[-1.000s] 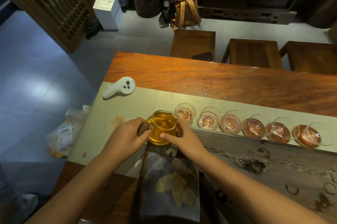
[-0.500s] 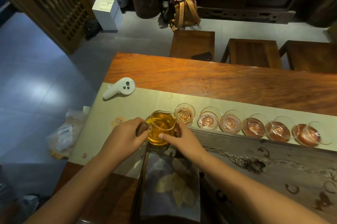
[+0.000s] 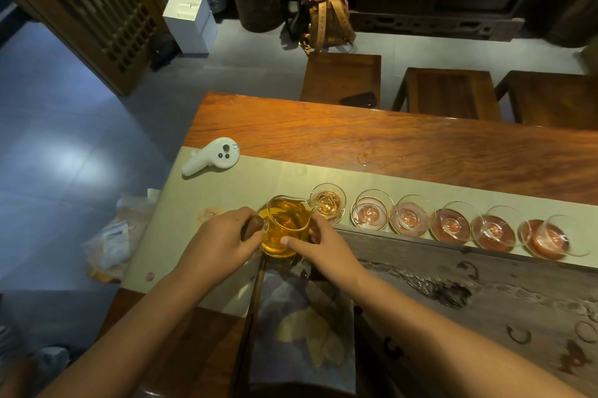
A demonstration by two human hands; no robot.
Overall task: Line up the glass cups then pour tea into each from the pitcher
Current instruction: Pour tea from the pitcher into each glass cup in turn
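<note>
Head camera looks down on a polished reddish wooden table (image 3: 420,151) crossed by a smooth pale green runner (image 3: 259,180). A clear glass pitcher (image 3: 286,226), rounded and full of amber tea, sits near the runner's front edge, tipped so its spout reaches over the rim of the leftmost glass cup (image 3: 328,205). The left hand (image 3: 220,242) curls its fingers round the pitcher's dark wooden handle. The right hand (image 3: 320,243) rests against the pitcher's glass wall, thumb laid across the front. Six shallow, round glass cups stand in a row along the runner; the far right cup (image 3: 550,240) and its neighbours hold reddish tea. A smooth white plastic controller (image 3: 212,156) lies on the runner's far left corner.
</note>
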